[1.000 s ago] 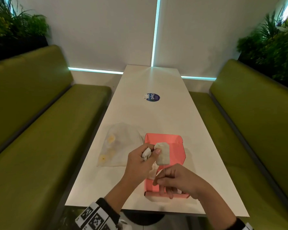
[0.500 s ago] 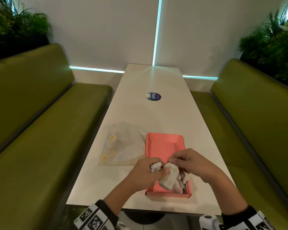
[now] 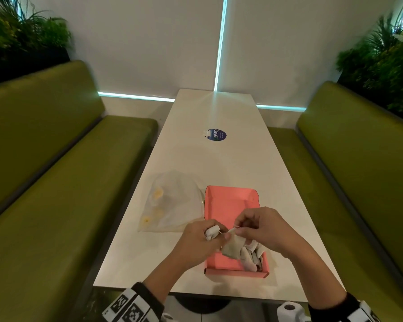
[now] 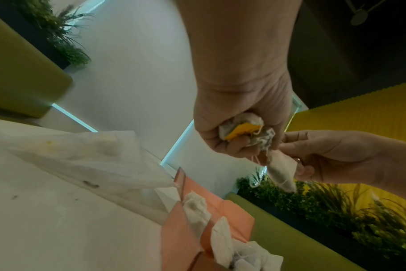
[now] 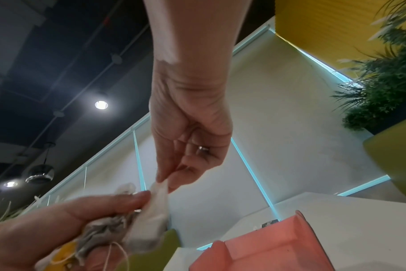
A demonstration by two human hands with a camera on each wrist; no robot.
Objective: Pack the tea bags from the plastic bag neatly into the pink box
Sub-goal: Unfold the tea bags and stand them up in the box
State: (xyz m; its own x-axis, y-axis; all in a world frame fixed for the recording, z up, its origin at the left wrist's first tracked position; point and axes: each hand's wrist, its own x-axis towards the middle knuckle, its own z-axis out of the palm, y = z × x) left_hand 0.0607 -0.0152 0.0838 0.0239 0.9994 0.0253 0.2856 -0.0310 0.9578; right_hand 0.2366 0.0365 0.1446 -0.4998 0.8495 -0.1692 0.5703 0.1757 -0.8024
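Note:
The open pink box (image 3: 228, 203) lies on the white table (image 3: 219, 163) with several tea bags (image 3: 250, 256) piled at its near end. My left hand (image 3: 203, 240) grips a crumpled bunch of tea bags (image 4: 248, 132) with a yellow tag. Its thumb and finger also hold the top of one hanging tea bag (image 3: 233, 248) above the box. My right hand (image 3: 261, 228) pinches the top of that same tea bag (image 5: 151, 216) between thumb and forefinger. The clear plastic bag (image 3: 172, 205) lies flat left of the box, with yellowish pieces inside it.
A round blue sticker (image 3: 216, 135) sits farther up the table. Green benches (image 3: 44, 182) run along both sides, with plants (image 3: 382, 61) behind them. The box's lid flap (image 3: 230, 194) stands open toward the far end.
Both hands came down from above the box's middle to its near end. My right hand went from holding the string below to pinching the top of the hanging tea bag.

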